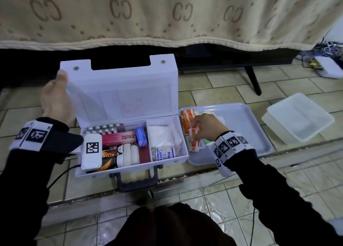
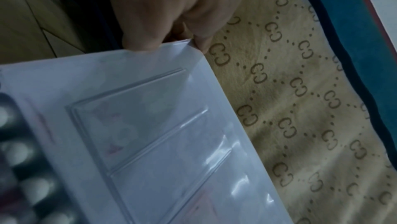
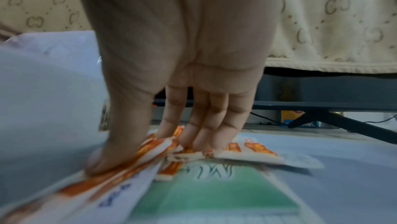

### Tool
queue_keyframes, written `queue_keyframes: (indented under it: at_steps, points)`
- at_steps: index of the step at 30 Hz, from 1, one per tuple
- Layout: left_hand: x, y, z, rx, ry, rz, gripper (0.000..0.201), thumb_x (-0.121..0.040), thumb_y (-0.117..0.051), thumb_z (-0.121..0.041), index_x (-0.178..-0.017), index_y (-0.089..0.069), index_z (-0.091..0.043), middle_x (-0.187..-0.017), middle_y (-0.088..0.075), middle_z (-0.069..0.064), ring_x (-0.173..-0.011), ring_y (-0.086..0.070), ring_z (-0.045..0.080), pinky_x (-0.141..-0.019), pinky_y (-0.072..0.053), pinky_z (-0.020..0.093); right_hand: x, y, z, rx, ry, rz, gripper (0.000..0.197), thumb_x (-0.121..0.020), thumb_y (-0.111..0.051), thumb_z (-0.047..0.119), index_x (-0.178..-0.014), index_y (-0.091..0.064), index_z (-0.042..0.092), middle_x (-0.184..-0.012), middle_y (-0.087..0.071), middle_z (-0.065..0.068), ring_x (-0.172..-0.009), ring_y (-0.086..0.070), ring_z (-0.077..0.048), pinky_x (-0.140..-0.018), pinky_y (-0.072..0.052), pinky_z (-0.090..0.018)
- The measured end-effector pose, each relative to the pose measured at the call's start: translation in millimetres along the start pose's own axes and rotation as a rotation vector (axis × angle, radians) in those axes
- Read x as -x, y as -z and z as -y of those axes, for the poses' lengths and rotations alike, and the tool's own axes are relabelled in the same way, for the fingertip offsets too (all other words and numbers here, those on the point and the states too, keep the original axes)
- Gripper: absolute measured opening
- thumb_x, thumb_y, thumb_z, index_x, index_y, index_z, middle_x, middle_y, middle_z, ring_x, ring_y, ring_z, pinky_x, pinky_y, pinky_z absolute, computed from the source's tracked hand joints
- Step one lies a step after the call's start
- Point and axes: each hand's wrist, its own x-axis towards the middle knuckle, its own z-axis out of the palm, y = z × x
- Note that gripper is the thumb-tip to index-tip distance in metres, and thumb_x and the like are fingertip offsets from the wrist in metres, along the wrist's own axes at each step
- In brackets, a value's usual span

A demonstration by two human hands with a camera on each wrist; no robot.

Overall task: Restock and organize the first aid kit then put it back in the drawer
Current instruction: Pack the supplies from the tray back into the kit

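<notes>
The white first aid kit (image 1: 130, 164) stands open on the floor, its lid (image 1: 120, 90) upright. My left hand (image 1: 55, 97) pinches the lid's left edge; in the left wrist view the thumb and fingers (image 2: 171, 29) pinch the lid's corner (image 2: 150, 92). Inside lie a blister pack (image 1: 104, 128), a pink Bacidin box (image 1: 118, 139), bandage rolls (image 1: 130, 154) and gauze (image 1: 161, 136). To the right, my right hand (image 1: 206, 128) grips several orange-and-white sachets (image 1: 193, 132) on a pale tray (image 1: 246, 121). The right wrist view shows the fingers (image 3: 201, 134) and thumb closing on the sachets (image 3: 154, 148), which lie over a green packet (image 3: 214, 192).
A clear plastic container (image 1: 298, 116) sits on the tiled floor right of the tray. A patterned beige cloth (image 1: 167, 14) hangs behind the kit. A dark stand leg (image 1: 254, 80) and a tangle of cables (image 1: 326, 49) are at the back right.
</notes>
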Motion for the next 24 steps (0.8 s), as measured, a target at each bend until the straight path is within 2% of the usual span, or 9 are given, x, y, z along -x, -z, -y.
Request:
queue_keyframes:
  at_steps: [3,6,9,14,16,18,21,23,24]
  points:
    - [3,-6,0,-0.049,-0.013,-0.027,0.039,-0.087,-0.049,-0.054,-0.063,-0.038,-0.025,-0.065,-0.032,-0.005,-0.057,-0.032,0.01,-0.057,-0.03,0.027,-3,-5,2,-0.008,-0.029,-0.022,0.041,-0.064,-0.084,0.017,-0.1,-0.064,0.011,-0.098,-0.057,-0.004,-0.089,-0.055,-0.019,-0.079,-0.048,-0.029]
    - [7,-10,-2,-0.086,-0.038,-0.044,0.036,-0.093,-0.045,-0.048,-0.065,-0.038,-0.027,-0.067,-0.034,-0.006,-0.06,-0.036,0.005,-0.058,-0.038,0.016,-6,-3,5,-0.046,-0.036,-0.053,0.031,-0.066,-0.082,0.012,-0.089,-0.062,0.012,-0.089,-0.053,-0.002,-0.083,-0.051,-0.018,-0.072,-0.043,-0.025]
    - [10,-10,-5,-0.027,-0.036,-0.071,0.042,-0.088,-0.051,-0.049,-0.06,-0.036,-0.022,-0.064,-0.032,-0.003,-0.059,-0.032,0.01,-0.058,-0.032,0.027,-8,8,7,-0.113,-0.061,-0.093,0.023,-0.069,-0.079,0.006,-0.078,-0.059,0.014,-0.084,-0.058,-0.006,-0.077,-0.055,-0.02,-0.062,-0.045,-0.022]
    - [15,-14,-8,0.094,-0.027,-0.101,0.043,-0.09,-0.056,-0.04,-0.057,-0.035,-0.021,-0.061,-0.029,-0.005,-0.061,-0.027,0.011,-0.062,-0.028,0.026,3,62,18,-0.038,0.051,-0.111,0.005,-0.079,-0.071,0.01,-0.083,-0.067,0.01,-0.071,-0.063,-0.002,-0.058,-0.056,-0.007,-0.046,-0.041,-0.008]
    - [17,-16,-9,0.1,-0.03,-0.09,0.044,-0.092,-0.055,-0.036,-0.056,-0.034,-0.021,-0.054,-0.03,-0.008,-0.059,-0.026,0.01,-0.059,-0.027,0.025,8,87,29,-0.136,0.125,-0.211,0.012,-0.082,-0.066,0.004,-0.075,-0.064,0.014,-0.072,-0.067,-0.007,-0.052,-0.059,-0.005,-0.049,-0.049,-0.01]
    - [19,-15,-10,0.087,-0.045,-0.08,0.045,-0.092,-0.055,-0.035,-0.053,-0.036,-0.023,-0.05,-0.032,-0.01,-0.058,-0.027,0.011,-0.059,-0.028,0.026,9,104,47,-0.32,0.19,-0.3,0.011,-0.081,-0.066,0.001,-0.081,-0.066,0.012,-0.071,-0.067,-0.008,-0.053,-0.062,-0.005,-0.06,-0.055,-0.014]
    - [16,-11,-8,0.12,-0.036,-0.064,0.047,-0.089,-0.059,-0.036,-0.048,-0.04,-0.025,-0.051,-0.036,-0.011,-0.062,-0.032,0.013,-0.065,-0.03,0.028,6,109,91,-0.561,0.355,-0.258,0.017,-0.081,-0.065,-0.005,-0.095,-0.067,0.005,-0.077,-0.065,-0.015,-0.06,-0.065,-0.005,-0.067,-0.057,-0.016]
    - [19,-9,-9,0.112,-0.029,-0.023,0.042,-0.089,-0.058,-0.04,-0.054,-0.039,-0.025,-0.056,-0.038,-0.008,-0.065,-0.033,0.014,-0.071,-0.031,0.03,-2,99,127,-0.576,0.45,-0.248,0.016,-0.08,-0.066,-0.005,-0.092,-0.067,0.006,-0.082,-0.066,-0.017,-0.064,-0.066,-0.008,-0.07,-0.058,-0.02]
    - [20,-9,-10,0.101,-0.019,-0.011,0.041,-0.09,-0.057,-0.041,-0.057,-0.038,-0.024,-0.054,-0.037,-0.009,-0.062,-0.031,0.012,-0.068,-0.031,0.028,-7,92,145,-0.538,0.488,-0.279,0.014,-0.079,-0.067,-0.002,-0.091,-0.069,0.006,-0.081,-0.067,-0.016,-0.066,-0.065,-0.012,-0.072,-0.058,-0.023]
